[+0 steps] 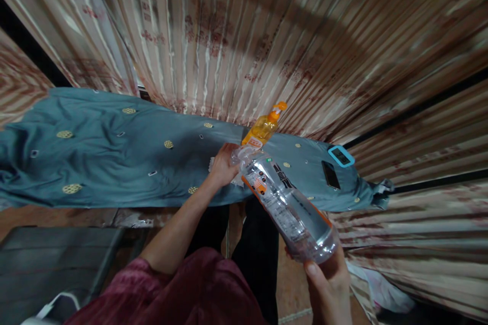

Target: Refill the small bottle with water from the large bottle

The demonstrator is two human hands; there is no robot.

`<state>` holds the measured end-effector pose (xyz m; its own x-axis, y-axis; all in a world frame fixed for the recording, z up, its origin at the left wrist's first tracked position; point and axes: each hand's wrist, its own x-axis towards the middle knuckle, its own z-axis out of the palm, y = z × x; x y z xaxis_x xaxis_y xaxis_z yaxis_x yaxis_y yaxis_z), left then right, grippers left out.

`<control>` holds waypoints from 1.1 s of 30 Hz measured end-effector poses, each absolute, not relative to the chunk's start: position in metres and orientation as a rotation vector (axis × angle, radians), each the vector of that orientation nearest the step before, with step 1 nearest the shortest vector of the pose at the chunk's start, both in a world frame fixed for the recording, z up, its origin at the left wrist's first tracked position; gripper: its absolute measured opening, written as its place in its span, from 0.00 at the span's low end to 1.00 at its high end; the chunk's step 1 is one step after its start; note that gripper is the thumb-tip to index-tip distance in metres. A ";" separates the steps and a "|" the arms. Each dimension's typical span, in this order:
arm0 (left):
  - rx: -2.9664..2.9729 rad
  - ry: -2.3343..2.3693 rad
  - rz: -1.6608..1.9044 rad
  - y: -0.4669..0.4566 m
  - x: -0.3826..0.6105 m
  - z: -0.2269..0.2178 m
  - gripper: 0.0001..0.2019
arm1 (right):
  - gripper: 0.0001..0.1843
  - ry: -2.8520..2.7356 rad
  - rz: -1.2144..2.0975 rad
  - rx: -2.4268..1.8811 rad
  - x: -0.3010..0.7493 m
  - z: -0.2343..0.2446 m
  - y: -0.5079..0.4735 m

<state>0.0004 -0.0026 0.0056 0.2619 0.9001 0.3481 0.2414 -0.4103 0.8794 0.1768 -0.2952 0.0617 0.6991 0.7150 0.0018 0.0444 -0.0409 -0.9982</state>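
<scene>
A large clear plastic bottle [292,205] with a silver and orange label lies slanted in the air in front of me, its base toward my right side. My right hand [330,282] grips it around the base. At its top end, my left hand [224,166] is closed on the neck, with the fingertips partly hidden. Something white and crumpled, like a tissue or wipe [238,180], shows under that hand on the cloth. Just behind the neck stands an orange pump bottle [263,129] of yellow liquid, partly covered by the clear bottle.
A teal patterned cloth [95,150] covers the long narrow table. Toward its right end lie a dark phone [330,175] and a small blue-framed device [341,156]. Patterned curtains [244,35] hang close behind. A grey slatted surface [57,264] is at lower left.
</scene>
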 end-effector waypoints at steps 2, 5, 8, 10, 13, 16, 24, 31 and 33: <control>1.821 1.044 1.170 -0.002 0.000 0.005 0.19 | 0.38 -0.675 0.617 -1.524 0.179 0.062 -0.295; 1.811 1.067 1.170 -0.002 0.001 0.006 0.19 | 0.38 -0.681 0.615 -1.517 0.181 0.060 -0.295; 1.804 1.072 1.174 -0.002 0.001 0.007 0.18 | 0.38 -0.678 0.564 -1.532 0.182 0.056 -0.294; 1.801 1.065 1.174 -0.002 0.001 0.008 0.17 | 0.38 -0.681 0.542 -1.537 0.183 0.055 -0.294; 1.794 1.062 1.164 -0.002 0.001 0.009 0.17 | 0.38 -0.689 0.586 -1.535 0.185 0.057 -0.295; 1.794 1.058 1.161 -0.002 0.001 0.009 0.19 | 0.38 -0.690 0.613 -1.524 0.188 0.058 -0.297; 1.802 1.056 1.162 -0.002 0.001 0.009 0.17 | 0.41 -0.677 0.642 -1.529 0.187 0.054 -0.299; 1.821 1.060 1.174 -0.001 0.001 0.007 0.17 | 0.40 -0.637 0.569 -1.506 0.175 0.057 -0.292; 1.829 1.065 1.165 -0.001 0.000 0.006 0.18 | 0.40 -0.655 0.569 -1.523 0.172 0.060 -0.291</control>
